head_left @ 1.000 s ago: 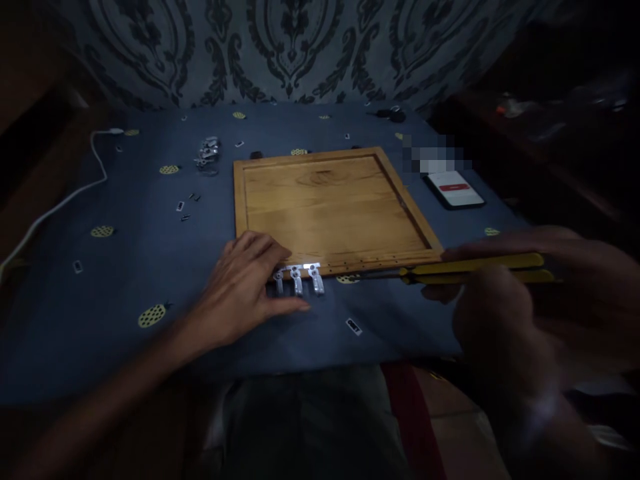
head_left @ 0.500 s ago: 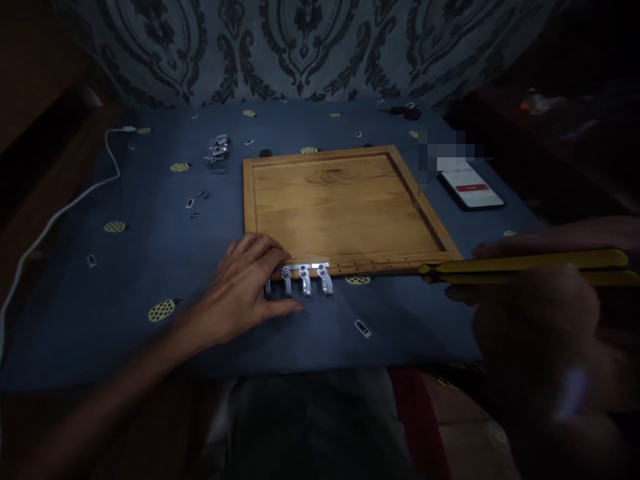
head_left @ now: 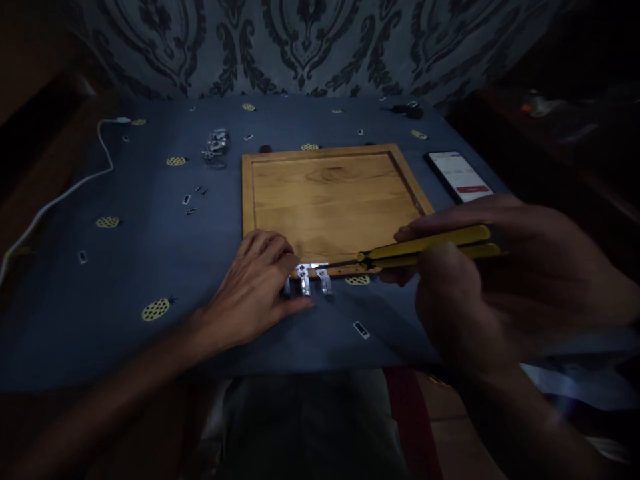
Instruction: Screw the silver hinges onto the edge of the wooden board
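Observation:
A wooden board (head_left: 325,200) with a raised frame lies flat on the cloth. Along its near edge sit shiny metal clips (head_left: 305,283) that hang over the side. My left hand (head_left: 255,280) presses on that edge beside the clips, fingers bent over the wood and thumb stretched out below; its fingertips are partly hidden. My right hand (head_left: 465,287) is closed round a screwdriver (head_left: 430,247) with a yellow and black handle. The thin shaft points left, its tip at the metal clips; whether it sits in a screw I cannot tell.
Loose metal clips (head_left: 216,147) are piled at the back left, with several small screws (head_left: 191,211) closer to me. A phone (head_left: 457,177) with a lit screen lies right of the board. A white cable (head_left: 65,197) runs along the left, and a dark object (head_left: 407,110) lies at the back.
My right hand has brought the screwdriver left, from beyond the board's right corner to the clips. My left hand has shifted slightly right along the edge, covering more of the clips.

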A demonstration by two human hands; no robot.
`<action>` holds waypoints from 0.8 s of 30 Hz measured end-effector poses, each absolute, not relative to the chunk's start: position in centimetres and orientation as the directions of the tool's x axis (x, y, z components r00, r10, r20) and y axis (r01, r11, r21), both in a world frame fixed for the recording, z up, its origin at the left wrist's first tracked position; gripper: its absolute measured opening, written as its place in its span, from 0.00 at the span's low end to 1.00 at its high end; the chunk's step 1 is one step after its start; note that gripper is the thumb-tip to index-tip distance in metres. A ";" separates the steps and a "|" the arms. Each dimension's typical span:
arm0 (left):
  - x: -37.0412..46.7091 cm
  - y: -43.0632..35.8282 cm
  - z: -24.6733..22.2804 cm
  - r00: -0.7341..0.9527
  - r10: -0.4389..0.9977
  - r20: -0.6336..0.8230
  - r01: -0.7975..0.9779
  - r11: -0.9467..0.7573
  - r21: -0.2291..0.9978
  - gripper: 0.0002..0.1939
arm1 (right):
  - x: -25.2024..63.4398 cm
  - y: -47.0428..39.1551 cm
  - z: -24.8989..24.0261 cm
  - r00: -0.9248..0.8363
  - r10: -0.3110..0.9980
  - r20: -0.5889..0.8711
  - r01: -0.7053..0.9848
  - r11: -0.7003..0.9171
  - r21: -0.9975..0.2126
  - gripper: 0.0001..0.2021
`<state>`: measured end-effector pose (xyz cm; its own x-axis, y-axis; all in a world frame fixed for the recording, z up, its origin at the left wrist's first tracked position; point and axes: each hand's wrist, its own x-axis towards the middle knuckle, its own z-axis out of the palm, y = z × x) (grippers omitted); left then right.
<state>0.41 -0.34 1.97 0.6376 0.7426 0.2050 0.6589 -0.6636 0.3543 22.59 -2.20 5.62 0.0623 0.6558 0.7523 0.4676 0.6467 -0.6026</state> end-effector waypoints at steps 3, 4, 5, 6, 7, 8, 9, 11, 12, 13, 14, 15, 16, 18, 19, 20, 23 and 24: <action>0.5 -0.4 1.9 0.636 0.745 0.200 0.657 -0.659 0.366 0.20 | 22.1 -1.6 5.3 0.015 0.591 0.807 0.470 0.708 -0.527 0.04; 0.5 -0.4 1.9 0.634 0.747 0.201 0.658 -0.658 0.368 0.20 | 22.0 -1.5 5.2 0.006 0.585 0.811 0.472 0.714 -0.517 0.04; 0.5 -0.4 1.9 0.632 0.748 0.202 0.659 -0.656 0.368 0.20 | 21.9 -1.4 5.0 -0.004 0.584 0.811 0.473 0.716 -0.513 0.04; 0.6 -0.5 1.8 0.628 0.751 0.204 0.661 -0.654 0.369 0.20 | 21.8 -1.3 4.9 -0.010 0.583 0.812 0.477 0.717 -0.509 0.04; 0.6 -0.5 1.8 0.624 0.754 0.206 0.663 -0.650 0.370 0.19 | 21.8 -1.3 4.8 -0.013 0.592 0.806 0.485 0.709 -0.512 0.05; 0.7 -0.5 1.7 0.621 0.756 0.209 0.664 -0.649 0.372 0.19 | 21.7 -1.3 4.6 -0.012 0.610 0.792 0.494 0.692 -0.525 0.06; 0.7 -0.5 1.7 0.617 0.758 0.210 0.666 -0.645 0.374 0.19 | 21.7 -1.4 4.5 -0.011 0.631 0.776 0.499 0.676 -0.542 0.07; 0.8 -0.5 1.6 0.610 0.764 0.212 0.669 -0.639 0.379 0.19 | 21.7 -1.5 4.3 -0.009 0.664 0.748 0.494 0.653 -0.574 0.08; 0.8 -0.5 1.6 0.607 0.765 0.214 0.670 -0.638 0.380 0.19 | 21.7 -1.5 4.2 -0.010 0.675 0.738 0.491 0.646 -0.584 0.08; 0.8 -0.5 1.6 0.606 0.766 0.213 0.671 -0.636 0.381 0.19 | 21.7 -1.4 4.2 -0.014 0.683 0.730 0.490 0.641 -0.591 0.08; 0.8 -0.5 1.6 0.605 0.768 0.209 0.672 -0.634 0.383 0.19 | 21.7 -1.4 4.1 -0.021 0.688 0.726 0.490 0.640 -0.592 0.08; 0.8 -0.4 1.6 0.607 0.768 0.204 0.672 -0.633 0.384 0.19 | 21.7 -1.3 4.1 -0.030 0.686 0.727 0.492 0.643 -0.587 0.09; 0.8 -0.4 1.7 0.610 0.767 0.202 0.670 -0.634 0.385 0.19 | 21.7 -1.3 4.1 -0.042 0.689 0.723 0.498 0.642 -0.583 0.09; 0.8 -0.5 1.7 0.612 0.765 0.198 0.670 -0.635 0.384 0.19 | 21.6 -1.1 4.1 -0.060 0.692 0.720 0.502 0.644 -0.577 0.08; 0.8 -0.5 1.8 0.612 0.766 0.198 0.672 -0.635 0.381 0.19 | 21.6 -1.1 4.1 -0.062 0.690 0.721 0.503 0.646 -0.574 0.07; 0.8 -0.5 1.8 0.611 0.766 0.198 0.673 -0.635 0.378 0.19 | 21.5 -1.1 4.0 -0.060 0.691 0.720 0.506 0.643 -0.575 0.06; 0.8 -0.6 1.8 0.609 0.768 0.198 0.677 -0.634 0.375 0.19 | 21.4 -1.0 4.0 -0.054 0.697 0.715 0.507 0.636 -0.582 0.05; 0.9 -0.6 1.7 0.608 0.768 0.200 0.677 -0.634 0.374 0.18 | 21.4 -1.0 3.9 -0.059 0.694 0.717 0.506 0.640 -0.578 0.05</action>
